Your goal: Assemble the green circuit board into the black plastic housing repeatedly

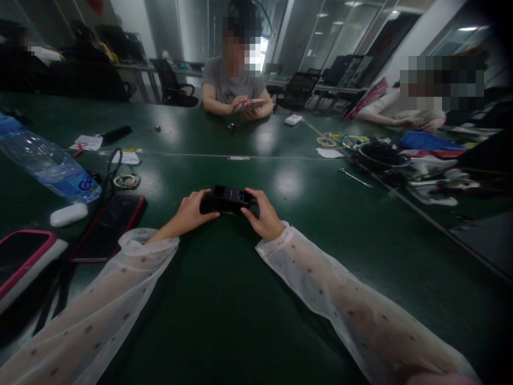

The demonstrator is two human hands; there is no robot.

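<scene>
A small black box-shaped device [229,200] with square recesses in its upper face is held between my two hands over the green table [224,299]. My left hand [191,209] grips its left end, thumb along the near side. On the opposite end, my right hand [262,215] has its thumb in front and a finger over the top. What kind of device it is, I cannot make out. Sheer white sleeves with dark stars cover both my forearms.
To my left are a water bottle [52,166], a white case [69,214], a red-edged phone [110,227] and a pink-edged phone [24,256]. Bundled cables [380,155] and a wrench [355,178] lie right. A person [236,80] sits opposite holding a phone; another person [401,109] sits at right.
</scene>
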